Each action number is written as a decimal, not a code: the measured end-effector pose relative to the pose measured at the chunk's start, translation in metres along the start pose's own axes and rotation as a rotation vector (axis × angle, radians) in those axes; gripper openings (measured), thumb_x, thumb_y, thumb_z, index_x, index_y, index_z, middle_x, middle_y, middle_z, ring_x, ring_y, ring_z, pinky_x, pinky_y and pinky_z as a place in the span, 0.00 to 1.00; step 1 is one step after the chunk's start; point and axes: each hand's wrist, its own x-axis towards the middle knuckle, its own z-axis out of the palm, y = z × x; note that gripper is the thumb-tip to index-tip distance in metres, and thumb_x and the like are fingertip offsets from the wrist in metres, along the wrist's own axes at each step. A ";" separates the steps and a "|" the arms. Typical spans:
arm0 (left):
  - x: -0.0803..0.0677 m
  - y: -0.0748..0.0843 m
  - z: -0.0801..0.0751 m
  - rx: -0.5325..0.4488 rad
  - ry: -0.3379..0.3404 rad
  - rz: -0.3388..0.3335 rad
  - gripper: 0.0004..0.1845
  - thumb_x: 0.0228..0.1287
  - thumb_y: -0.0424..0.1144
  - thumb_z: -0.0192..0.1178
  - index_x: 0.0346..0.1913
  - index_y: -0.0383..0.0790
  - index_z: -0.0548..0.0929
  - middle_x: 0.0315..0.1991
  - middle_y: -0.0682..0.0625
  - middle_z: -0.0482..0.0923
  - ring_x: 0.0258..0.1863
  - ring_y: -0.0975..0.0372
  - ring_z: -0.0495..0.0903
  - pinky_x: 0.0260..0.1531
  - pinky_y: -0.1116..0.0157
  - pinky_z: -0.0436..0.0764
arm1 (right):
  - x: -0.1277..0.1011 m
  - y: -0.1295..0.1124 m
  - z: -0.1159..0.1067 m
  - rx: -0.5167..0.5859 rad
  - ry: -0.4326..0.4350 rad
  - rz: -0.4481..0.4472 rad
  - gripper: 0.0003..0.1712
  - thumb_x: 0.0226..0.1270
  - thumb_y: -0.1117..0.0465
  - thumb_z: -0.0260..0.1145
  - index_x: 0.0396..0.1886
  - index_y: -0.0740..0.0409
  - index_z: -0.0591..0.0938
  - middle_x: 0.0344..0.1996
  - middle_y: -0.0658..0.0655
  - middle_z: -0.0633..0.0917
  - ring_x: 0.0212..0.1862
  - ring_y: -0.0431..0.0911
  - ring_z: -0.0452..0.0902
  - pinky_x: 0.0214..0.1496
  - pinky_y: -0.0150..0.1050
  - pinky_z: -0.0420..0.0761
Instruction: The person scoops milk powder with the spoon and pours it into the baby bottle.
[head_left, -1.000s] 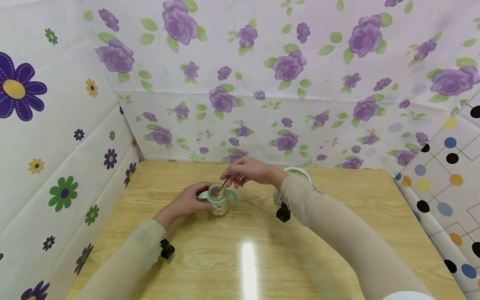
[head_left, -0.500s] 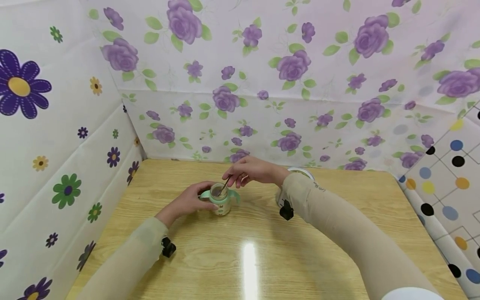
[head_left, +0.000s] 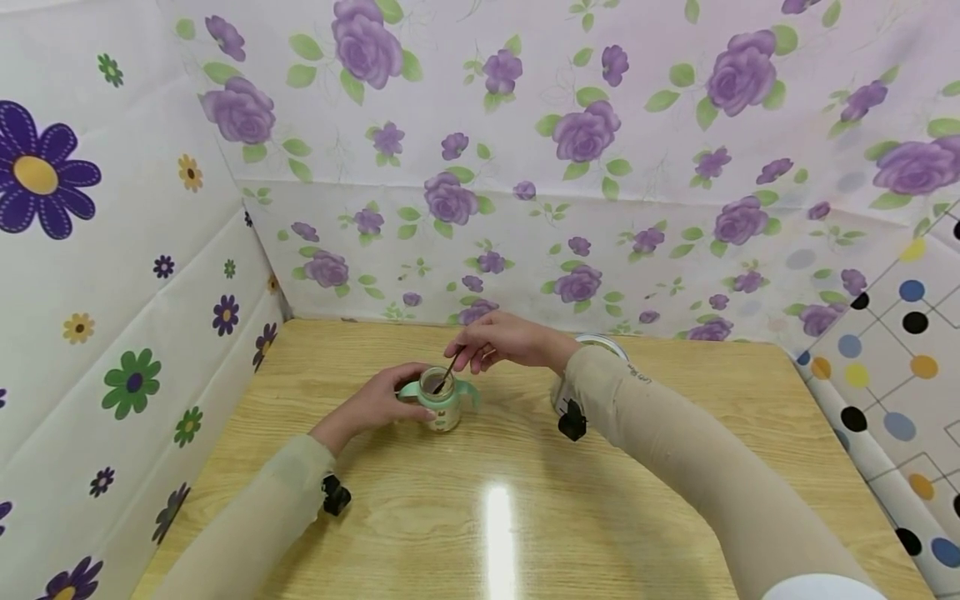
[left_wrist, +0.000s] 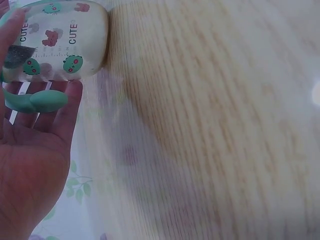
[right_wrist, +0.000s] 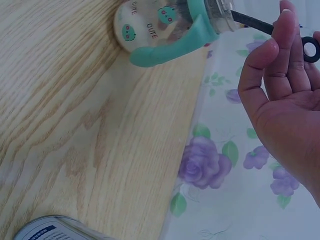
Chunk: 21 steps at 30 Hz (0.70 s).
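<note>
A clear baby bottle [head_left: 444, 418] with mint-green side handles and cartoon prints stands upright and uncapped on the table. My left hand [head_left: 382, 397] grips it from the left, thumb across the front and fingers behind. Between the thumb and fingers of my right hand [head_left: 498, 342] is the handle of a dark spoon [head_left: 448, 372], which slants down through the bottle's mouth. A ring-shaped handle end shows beside the fingers in the right wrist view. Through the bottle wall, the left wrist view shows the dark spoon bowl [left_wrist: 19, 56] low inside.
A round tin [right_wrist: 55, 229] with a silver rim stands to the right, partly hidden behind my right wrist in the head view. The wood-grain table [head_left: 435, 508] ends at the back against a flowered cloth wall [head_left: 525, 250]. Patterned cloth also lines both sides.
The spoon's lower end has shifted slightly inside the bottle while both hands keep their hold. The head view has swung a little to the left since the first frame.
</note>
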 end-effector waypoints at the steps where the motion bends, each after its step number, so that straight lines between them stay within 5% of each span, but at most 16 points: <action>1: 0.000 0.000 0.000 0.000 0.000 0.000 0.36 0.64 0.36 0.79 0.74 0.44 0.78 0.66 0.46 0.81 0.67 0.50 0.78 0.66 0.49 0.80 | -0.001 0.000 0.000 0.011 0.005 -0.007 0.23 0.88 0.55 0.52 0.55 0.66 0.88 0.38 0.57 0.92 0.34 0.44 0.85 0.44 0.39 0.86; 14: 0.001 0.002 0.003 0.007 0.010 -0.018 0.37 0.64 0.36 0.79 0.75 0.43 0.77 0.66 0.45 0.81 0.66 0.50 0.79 0.66 0.50 0.81 | -0.013 -0.008 -0.001 0.078 0.178 -0.169 0.27 0.90 0.52 0.52 0.56 0.73 0.85 0.34 0.55 0.91 0.33 0.45 0.86 0.43 0.38 0.87; 21: -0.001 0.001 0.003 -0.025 0.009 -0.024 0.38 0.63 0.35 0.79 0.75 0.42 0.76 0.68 0.41 0.79 0.70 0.45 0.75 0.67 0.51 0.80 | -0.033 -0.012 -0.009 0.276 0.287 -0.199 0.30 0.92 0.52 0.48 0.61 0.77 0.81 0.32 0.52 0.91 0.33 0.41 0.85 0.45 0.36 0.86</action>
